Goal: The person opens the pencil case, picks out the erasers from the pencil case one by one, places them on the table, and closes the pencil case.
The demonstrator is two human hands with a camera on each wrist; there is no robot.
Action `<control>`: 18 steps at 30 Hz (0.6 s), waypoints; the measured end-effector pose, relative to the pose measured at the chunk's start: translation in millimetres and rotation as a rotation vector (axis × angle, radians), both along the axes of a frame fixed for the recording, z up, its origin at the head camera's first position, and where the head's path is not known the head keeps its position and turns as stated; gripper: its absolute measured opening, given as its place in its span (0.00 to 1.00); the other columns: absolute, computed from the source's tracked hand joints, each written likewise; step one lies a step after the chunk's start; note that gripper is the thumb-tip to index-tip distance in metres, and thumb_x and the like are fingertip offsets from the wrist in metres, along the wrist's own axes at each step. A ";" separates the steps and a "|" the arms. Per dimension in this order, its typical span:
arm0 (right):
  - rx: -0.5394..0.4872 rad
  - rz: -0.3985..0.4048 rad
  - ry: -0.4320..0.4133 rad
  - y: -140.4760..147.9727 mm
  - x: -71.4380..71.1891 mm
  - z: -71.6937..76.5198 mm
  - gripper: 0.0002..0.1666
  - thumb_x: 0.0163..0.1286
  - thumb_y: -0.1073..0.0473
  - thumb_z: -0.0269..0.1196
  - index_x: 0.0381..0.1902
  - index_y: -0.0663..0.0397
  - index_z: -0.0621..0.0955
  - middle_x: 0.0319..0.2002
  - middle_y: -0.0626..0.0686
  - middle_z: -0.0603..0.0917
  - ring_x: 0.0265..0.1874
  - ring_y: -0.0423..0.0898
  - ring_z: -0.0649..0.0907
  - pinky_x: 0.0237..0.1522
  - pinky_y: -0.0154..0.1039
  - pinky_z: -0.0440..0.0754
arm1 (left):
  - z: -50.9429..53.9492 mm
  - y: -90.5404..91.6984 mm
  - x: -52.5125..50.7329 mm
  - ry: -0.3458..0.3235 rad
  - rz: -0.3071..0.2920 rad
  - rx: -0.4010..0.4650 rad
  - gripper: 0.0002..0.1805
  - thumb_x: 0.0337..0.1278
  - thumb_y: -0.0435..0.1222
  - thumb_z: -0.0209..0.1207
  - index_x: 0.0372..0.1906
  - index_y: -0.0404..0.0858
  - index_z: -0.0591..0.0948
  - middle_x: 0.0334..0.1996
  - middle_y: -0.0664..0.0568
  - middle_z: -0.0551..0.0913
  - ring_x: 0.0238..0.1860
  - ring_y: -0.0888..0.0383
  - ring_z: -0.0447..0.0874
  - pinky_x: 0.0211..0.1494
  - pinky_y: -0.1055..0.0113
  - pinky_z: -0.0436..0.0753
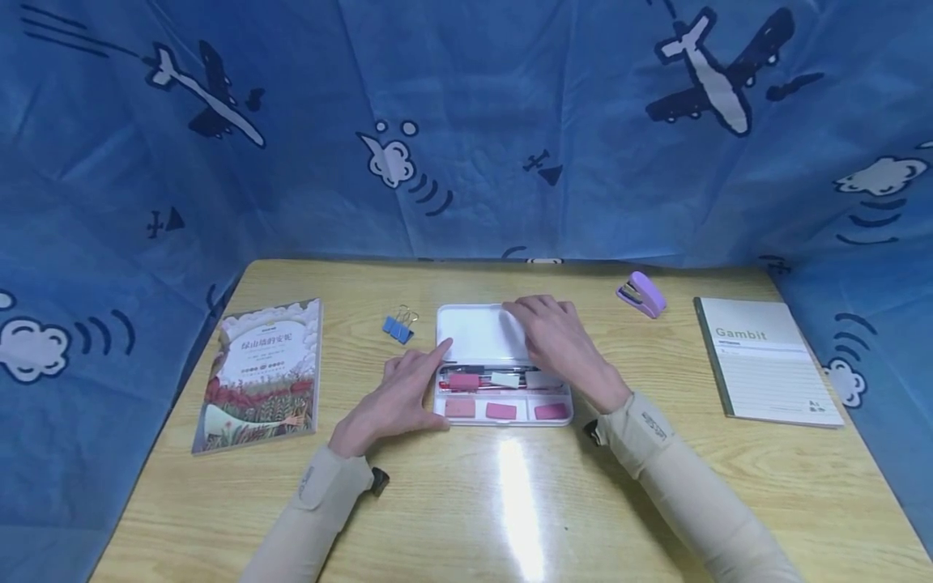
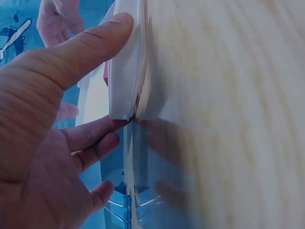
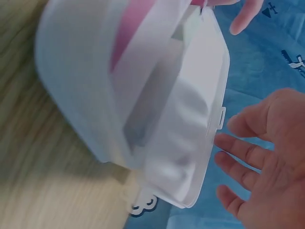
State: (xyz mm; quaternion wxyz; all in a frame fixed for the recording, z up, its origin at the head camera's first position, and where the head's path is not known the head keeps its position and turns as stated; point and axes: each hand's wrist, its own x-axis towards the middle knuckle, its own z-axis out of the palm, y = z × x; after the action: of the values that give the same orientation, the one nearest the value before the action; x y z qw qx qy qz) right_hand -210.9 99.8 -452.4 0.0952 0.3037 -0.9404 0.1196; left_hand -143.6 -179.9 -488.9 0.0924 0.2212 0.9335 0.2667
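A white pencil case [image 1: 503,422] lies on the table with its lid [image 1: 477,332] raised and leaning back. Pink erasers [image 1: 501,411] fill its front compartments. Behind them sit several pens [image 1: 503,370], pink and pale pieces among them. My left hand [image 1: 401,397] grips the case's left end, its thumb [image 2: 90,50] along the front wall and its index finger at the corner. My right hand [image 1: 557,336] is at the lid's right side. In the right wrist view, its slightly bent fingers [image 3: 243,155] are by the lid's edge and catch; contact is unclear.
A picture-covered book [image 1: 262,376] lies at the left. Blue binder clips [image 1: 399,325] are behind my left hand. A purple stapler [image 1: 643,295] stands back right, with a Gambit notebook [image 1: 768,364] farther right. Blue printed cloth [image 1: 466,202] hangs behind the table [image 1: 437,502].
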 end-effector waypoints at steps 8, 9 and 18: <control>-0.066 -0.059 0.098 -13.4 18.6 19.8 0.26 0.58 0.63 0.69 0.58 0.53 0.84 0.57 0.57 0.85 0.58 0.58 0.80 0.50 0.56 0.80 | 1.2 -0.1 0.4 -0.003 0.006 -0.005 0.70 0.40 0.49 0.80 0.83 0.47 0.46 0.73 0.49 0.71 0.69 0.50 0.64 0.77 0.44 0.55; -0.061 -0.060 0.107 -16.7 21.3 21.7 0.25 0.59 0.61 0.70 0.56 0.52 0.85 0.56 0.57 0.86 0.57 0.58 0.81 0.49 0.56 0.81 | 1.4 -0.3 0.4 -0.001 0.006 -0.002 0.70 0.39 0.49 0.80 0.83 0.47 0.46 0.73 0.49 0.71 0.69 0.50 0.65 0.76 0.44 0.55; 0.020 0.065 -0.037 -49.3 40.1 13.2 0.08 0.58 0.56 0.76 0.36 0.49 0.90 0.30 0.48 0.90 0.28 0.48 0.81 0.29 0.44 0.79 | 0.0 -1.5 -0.9 0.019 -0.004 0.017 0.72 0.38 0.48 0.81 0.84 0.47 0.43 0.72 0.47 0.71 0.67 0.49 0.67 0.74 0.44 0.58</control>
State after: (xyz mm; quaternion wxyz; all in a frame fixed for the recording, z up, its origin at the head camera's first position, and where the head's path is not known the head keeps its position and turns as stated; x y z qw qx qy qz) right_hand -170.7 50.5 -439.1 0.0708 0.3326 -0.9328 0.1190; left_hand -144.5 -181.3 -488.8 0.0821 0.2265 0.9316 0.2722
